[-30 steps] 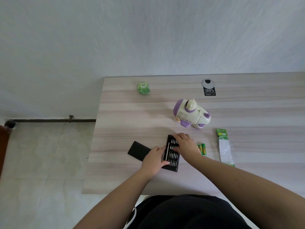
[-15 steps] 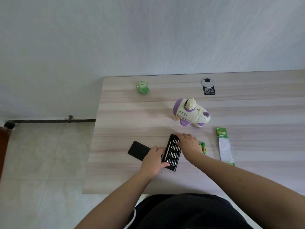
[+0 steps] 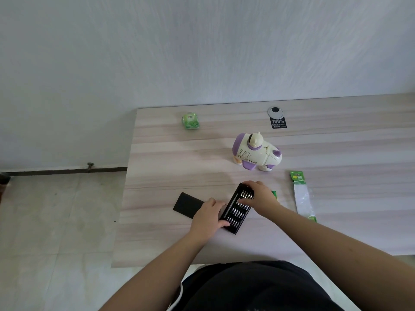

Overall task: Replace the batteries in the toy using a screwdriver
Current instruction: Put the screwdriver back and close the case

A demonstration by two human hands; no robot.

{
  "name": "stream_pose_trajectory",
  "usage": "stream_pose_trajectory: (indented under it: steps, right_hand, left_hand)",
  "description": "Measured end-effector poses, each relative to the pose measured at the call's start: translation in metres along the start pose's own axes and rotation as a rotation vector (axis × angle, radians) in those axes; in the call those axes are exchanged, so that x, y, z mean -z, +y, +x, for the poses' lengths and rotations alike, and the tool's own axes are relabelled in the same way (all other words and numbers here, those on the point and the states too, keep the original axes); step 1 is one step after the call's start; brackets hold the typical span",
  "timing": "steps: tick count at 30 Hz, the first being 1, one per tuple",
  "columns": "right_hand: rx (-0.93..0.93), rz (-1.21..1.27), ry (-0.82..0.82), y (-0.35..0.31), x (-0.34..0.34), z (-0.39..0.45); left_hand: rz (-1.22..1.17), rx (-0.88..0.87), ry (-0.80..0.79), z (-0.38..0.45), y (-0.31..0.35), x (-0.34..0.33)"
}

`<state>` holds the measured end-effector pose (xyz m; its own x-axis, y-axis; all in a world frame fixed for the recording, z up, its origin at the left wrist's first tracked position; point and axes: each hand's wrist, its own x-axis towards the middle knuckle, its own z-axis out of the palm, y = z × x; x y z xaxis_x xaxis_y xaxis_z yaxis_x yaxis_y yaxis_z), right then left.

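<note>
A black tray of screwdriver bits (image 3: pixel 235 212) lies on the wooden table (image 3: pixel 336 153) near its front edge. My left hand (image 3: pixel 207 215) grips the tray's left side. My right hand (image 3: pixel 261 196) rests on the tray's far end, fingers curled over the bits. Behind the tray stands the white and purple toy (image 3: pixel 257 152). Green batteries (image 3: pixel 274 195) peek out beside my right wrist, mostly hidden. I cannot tell whether my right fingers hold a bit.
The tray's black sleeve (image 3: pixel 187 205) lies left of my left hand. A green and white battery pack wrapper (image 3: pixel 302 194) lies at the right. A green packet (image 3: pixel 190 120) and a black tag by a cable grommet (image 3: pixel 278 122) sit at the back. The table's left edge is near.
My right hand has shifted a little toward the tray's far end. My left hand keeps its hold on the tray. The view has tilted slightly.
</note>
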<state>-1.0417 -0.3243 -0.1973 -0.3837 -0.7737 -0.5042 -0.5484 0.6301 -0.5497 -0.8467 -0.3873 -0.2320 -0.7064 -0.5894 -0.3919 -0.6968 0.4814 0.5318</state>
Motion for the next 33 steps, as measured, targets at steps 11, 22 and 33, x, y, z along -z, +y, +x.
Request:
stream_pose_trajectory:
  steps: [11,22,33]
  right_hand:
    - [-0.083,0.156,-0.059,0.015,-0.011,-0.023]
    - [-0.104,0.628,0.128,0.025,-0.006,-0.047]
    - [-0.136,0.777,0.148,0.031,0.004,-0.043]
  left_hand:
    - [0.108,0.054,0.199,0.002,-0.026,0.028]
    - [0.105,0.454,0.29,-0.016,-0.047,0.0]
    - [0.157,0.464,0.238,-0.016,-0.033,0.008]
